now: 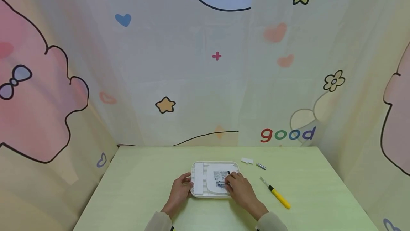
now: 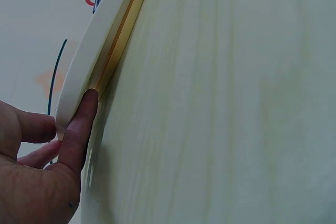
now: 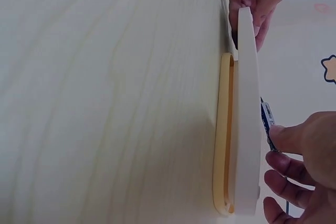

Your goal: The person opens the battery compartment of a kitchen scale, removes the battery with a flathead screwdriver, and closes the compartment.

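A flat white device (image 1: 198, 179) with rounded corners lies on the table, a printed label on its upturned face. My left hand (image 1: 180, 190) grips its left edge; in the left wrist view one finger reaches beneath the rim and others meet the side. Over the device's right part is my right hand (image 1: 242, 190). Its thumb and a fingertip pinch one end of a small dark-and-silver battery (image 3: 268, 123), tilted close to the device's face. The hand partly covers the label in the head view. Beneath the white body runs a yellowish base (image 3: 223, 145).
Right of the device lies a screwdriver (image 1: 280, 198) with a yellow handle, its tip pointing away from me. Farther back are a small white cover (image 1: 247, 161) and a silver cylinder (image 1: 261, 166) that looks like a battery. A printed curtain (image 1: 205, 81) hangs behind the table (image 1: 137, 174).
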`<state>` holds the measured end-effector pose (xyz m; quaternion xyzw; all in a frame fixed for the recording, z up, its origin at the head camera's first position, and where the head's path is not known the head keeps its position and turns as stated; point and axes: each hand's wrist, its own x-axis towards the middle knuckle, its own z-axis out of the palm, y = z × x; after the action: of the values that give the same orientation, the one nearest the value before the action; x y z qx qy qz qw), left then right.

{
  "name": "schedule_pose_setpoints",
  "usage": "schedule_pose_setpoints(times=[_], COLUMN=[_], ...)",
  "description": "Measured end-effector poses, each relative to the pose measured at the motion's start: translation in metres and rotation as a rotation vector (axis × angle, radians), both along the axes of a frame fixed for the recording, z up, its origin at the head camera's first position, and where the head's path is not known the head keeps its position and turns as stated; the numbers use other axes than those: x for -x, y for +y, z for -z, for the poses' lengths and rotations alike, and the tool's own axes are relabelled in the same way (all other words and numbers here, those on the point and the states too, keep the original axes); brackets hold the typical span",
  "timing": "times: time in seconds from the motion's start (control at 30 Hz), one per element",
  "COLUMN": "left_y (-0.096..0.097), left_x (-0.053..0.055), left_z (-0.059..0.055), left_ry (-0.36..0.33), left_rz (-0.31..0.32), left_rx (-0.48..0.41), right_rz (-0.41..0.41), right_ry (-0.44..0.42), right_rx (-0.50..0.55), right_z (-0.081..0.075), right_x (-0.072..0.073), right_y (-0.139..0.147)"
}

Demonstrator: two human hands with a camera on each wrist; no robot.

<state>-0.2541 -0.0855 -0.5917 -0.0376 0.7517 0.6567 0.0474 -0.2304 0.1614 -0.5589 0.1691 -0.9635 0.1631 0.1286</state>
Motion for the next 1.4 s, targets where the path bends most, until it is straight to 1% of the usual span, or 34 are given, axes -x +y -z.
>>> schedule_pose_setpoints(times=[0.2, 0.47, 0.67, 0.87, 1.07, 1.27, 1.4], left_y=[0.000, 0.000, 0.000, -0.001, -0.002, -0.002, -0.003], left_x=[0.001, 0.001, 0.002, 0.002, 0.002, 0.002, 0.002], left_z=[0.004, 0.003, 0.005, 0.005, 0.005, 0.003, 0.001], left_ry=[0.006, 0.004, 0.003, -0.005, 0.000, 0.006, 0.011], left_rz=[-0.005, 0.000, 0.000, -0.002, 0.009, 0.020, 0.024], left_rx=[-0.001, -0.015, -0.019, -0.023, -0.024, -0.022, -0.030], right_rz=[0.001, 0.003, 0.030, 0.034, 0.040, 0.051, 0.064], right_ry=[0.052, 0.089, 0.083, 0.119, 0.094, 0.115, 0.092], right_rx=[0.004, 0.032, 0.037, 0.049, 0.028, 0.006, -0.006], right_z=[-0.003, -0.019, -0.027, -0.033, -0.038, -0.043, -0.044], right_x=[-0.002, -0.005, -0.005, -0.004, -0.001, 0.003, 0.004], right_y=[0.002, 0.006, 0.012, 0.019, 0.030, 0.039, 0.045])
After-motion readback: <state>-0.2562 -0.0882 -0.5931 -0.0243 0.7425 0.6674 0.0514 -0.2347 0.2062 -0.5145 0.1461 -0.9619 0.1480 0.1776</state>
